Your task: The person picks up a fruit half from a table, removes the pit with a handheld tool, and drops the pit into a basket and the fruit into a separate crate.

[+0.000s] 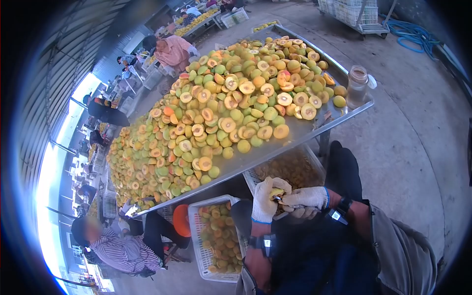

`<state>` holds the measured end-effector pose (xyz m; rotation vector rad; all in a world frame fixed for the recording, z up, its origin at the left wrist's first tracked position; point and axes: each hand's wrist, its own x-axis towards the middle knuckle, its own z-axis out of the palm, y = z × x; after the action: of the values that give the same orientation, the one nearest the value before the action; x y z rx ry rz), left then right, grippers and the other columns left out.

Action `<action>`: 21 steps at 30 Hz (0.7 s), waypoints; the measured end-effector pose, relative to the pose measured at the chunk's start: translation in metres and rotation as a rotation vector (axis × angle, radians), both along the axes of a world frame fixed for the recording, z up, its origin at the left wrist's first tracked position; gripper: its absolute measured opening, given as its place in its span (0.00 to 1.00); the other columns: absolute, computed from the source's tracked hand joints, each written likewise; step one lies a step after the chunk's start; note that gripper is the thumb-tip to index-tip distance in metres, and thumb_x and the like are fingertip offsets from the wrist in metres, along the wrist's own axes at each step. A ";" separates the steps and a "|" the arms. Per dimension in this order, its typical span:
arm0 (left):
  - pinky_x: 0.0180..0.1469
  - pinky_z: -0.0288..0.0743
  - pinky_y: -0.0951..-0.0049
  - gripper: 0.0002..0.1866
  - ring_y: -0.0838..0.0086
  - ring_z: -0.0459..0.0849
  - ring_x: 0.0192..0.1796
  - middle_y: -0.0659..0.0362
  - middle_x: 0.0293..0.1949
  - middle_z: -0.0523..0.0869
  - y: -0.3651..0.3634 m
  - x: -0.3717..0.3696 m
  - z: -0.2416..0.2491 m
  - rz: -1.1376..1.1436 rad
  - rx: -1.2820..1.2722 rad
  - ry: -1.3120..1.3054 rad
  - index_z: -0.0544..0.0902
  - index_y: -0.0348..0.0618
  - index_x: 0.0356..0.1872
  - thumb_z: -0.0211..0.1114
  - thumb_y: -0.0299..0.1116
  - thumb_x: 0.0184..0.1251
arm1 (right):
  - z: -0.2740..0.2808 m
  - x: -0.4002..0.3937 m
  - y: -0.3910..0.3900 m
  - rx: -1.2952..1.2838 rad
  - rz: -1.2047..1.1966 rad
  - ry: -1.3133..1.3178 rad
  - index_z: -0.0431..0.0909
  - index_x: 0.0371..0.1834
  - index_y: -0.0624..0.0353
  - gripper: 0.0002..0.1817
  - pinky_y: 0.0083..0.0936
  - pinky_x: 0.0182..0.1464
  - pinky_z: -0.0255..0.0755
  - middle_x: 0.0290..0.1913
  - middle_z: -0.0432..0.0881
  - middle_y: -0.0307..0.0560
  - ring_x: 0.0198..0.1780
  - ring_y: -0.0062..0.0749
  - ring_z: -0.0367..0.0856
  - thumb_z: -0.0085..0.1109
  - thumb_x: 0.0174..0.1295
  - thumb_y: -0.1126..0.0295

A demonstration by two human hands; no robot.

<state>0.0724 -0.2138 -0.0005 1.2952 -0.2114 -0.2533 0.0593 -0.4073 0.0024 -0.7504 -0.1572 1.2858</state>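
Note:
My left hand (264, 200), in a pale knit glove, is closed around a yellow-green peach half (277, 192). Meeting it from the right, my gloved right hand (307, 197) grips a small metal tool (280, 198), whose tip shows at the fruit; its handle is hidden by the fingers. Both hands are in front of my lap, over a white crate (314, 166) holding brownish bits, perhaps pits. Beyond them, a metal table (255, 156) bears a large heap of halved peaches (216, 113), many with the pit side up.
A white basket (194, 241) of peach halves stands at left, near an orange-red bucket (182, 220). On the table's right corner is a clear jar (357, 87). A seated person in stripes (125, 250) works at left; others work farther off. A crate trolley (361, 19) and blue hose (414, 37) lie behind.

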 end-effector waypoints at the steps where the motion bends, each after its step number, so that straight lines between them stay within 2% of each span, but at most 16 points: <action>1: 0.43 0.77 0.67 0.34 0.67 0.85 0.35 0.50 0.29 0.87 -0.001 0.000 -0.004 0.059 -0.052 0.099 0.85 0.32 0.29 0.49 0.54 0.85 | 0.001 0.001 0.001 -0.003 0.001 -0.002 0.75 0.33 0.48 0.23 0.09 0.13 0.50 0.19 0.60 0.23 0.14 0.06 0.55 0.51 0.80 0.43; 4: 0.42 0.78 0.68 0.35 0.66 0.85 0.33 0.50 0.29 0.87 -0.001 0.000 -0.020 0.176 -0.182 0.304 0.85 0.32 0.28 0.50 0.56 0.84 | -0.002 0.002 0.008 -0.070 0.009 -0.006 0.75 0.34 0.47 0.23 0.09 0.12 0.50 0.18 0.60 0.23 0.14 0.06 0.55 0.51 0.79 0.42; 6: 0.41 0.78 0.68 0.36 0.66 0.85 0.33 0.50 0.29 0.87 -0.002 -0.002 -0.021 0.229 -0.257 0.421 0.85 0.32 0.28 0.50 0.57 0.84 | -0.011 0.000 0.010 -0.212 0.027 -0.093 0.72 0.35 0.43 0.22 0.11 0.13 0.50 0.19 0.60 0.23 0.14 0.07 0.54 0.47 0.81 0.41; 8: 0.40 0.79 0.67 0.35 0.64 0.85 0.32 0.50 0.28 0.87 -0.006 -0.002 -0.011 0.236 -0.086 0.335 0.85 0.33 0.27 0.52 0.56 0.84 | -0.010 -0.001 0.006 -0.131 0.035 -0.060 0.72 0.34 0.44 0.22 0.10 0.13 0.50 0.20 0.61 0.23 0.14 0.06 0.55 0.49 0.80 0.41; 9: 0.40 0.79 0.67 0.35 0.64 0.85 0.32 0.50 0.28 0.87 -0.005 -0.003 -0.005 0.237 -0.088 0.335 0.85 0.33 0.27 0.52 0.56 0.84 | -0.009 -0.001 0.006 -0.046 0.042 -0.027 0.73 0.34 0.45 0.22 0.08 0.12 0.49 0.20 0.62 0.24 0.14 0.05 0.56 0.51 0.79 0.41; 11: 0.41 0.79 0.67 0.33 0.64 0.85 0.32 0.49 0.28 0.87 -0.001 -0.005 0.005 0.045 -0.035 0.213 0.84 0.34 0.25 0.54 0.54 0.84 | -0.012 -0.005 0.006 -0.001 0.043 0.044 0.73 0.34 0.45 0.22 0.08 0.12 0.49 0.21 0.62 0.23 0.14 0.05 0.55 0.52 0.79 0.40; 12: 0.41 0.79 0.67 0.33 0.64 0.85 0.32 0.49 0.28 0.87 -0.001 -0.004 0.002 0.043 -0.034 0.213 0.84 0.34 0.25 0.54 0.54 0.84 | -0.014 -0.008 0.005 0.045 0.040 0.118 0.73 0.35 0.44 0.22 0.08 0.12 0.49 0.21 0.62 0.23 0.15 0.05 0.55 0.52 0.79 0.40; 15: 0.41 0.78 0.66 0.32 0.64 0.84 0.34 0.51 0.29 0.86 -0.004 -0.002 -0.018 0.018 -0.144 0.168 0.83 0.37 0.26 0.53 0.55 0.84 | -0.031 -0.006 0.003 0.109 0.050 0.079 0.72 0.36 0.44 0.22 0.09 0.13 0.49 0.21 0.60 0.24 0.15 0.06 0.55 0.49 0.80 0.40; 17: 0.41 0.77 0.64 0.30 0.63 0.83 0.35 0.52 0.30 0.85 -0.007 -0.005 -0.029 0.087 -0.489 0.480 0.82 0.39 0.30 0.52 0.56 0.84 | -0.045 -0.004 0.003 0.156 0.061 0.111 0.72 0.37 0.44 0.22 0.09 0.13 0.49 0.21 0.60 0.24 0.15 0.06 0.55 0.49 0.80 0.40; 21: 0.39 0.76 0.62 0.28 0.61 0.82 0.34 0.52 0.31 0.84 -0.007 -0.004 -0.033 0.222 -0.563 0.649 0.80 0.41 0.36 0.53 0.58 0.83 | -0.053 -0.004 0.005 0.271 0.105 0.199 0.73 0.38 0.46 0.23 0.09 0.12 0.49 0.21 0.61 0.24 0.15 0.05 0.55 0.49 0.80 0.40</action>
<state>0.0680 -0.2212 -0.0331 0.6217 0.3917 -0.3783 0.0556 -0.4026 -0.0503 -0.3847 -0.2071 1.3973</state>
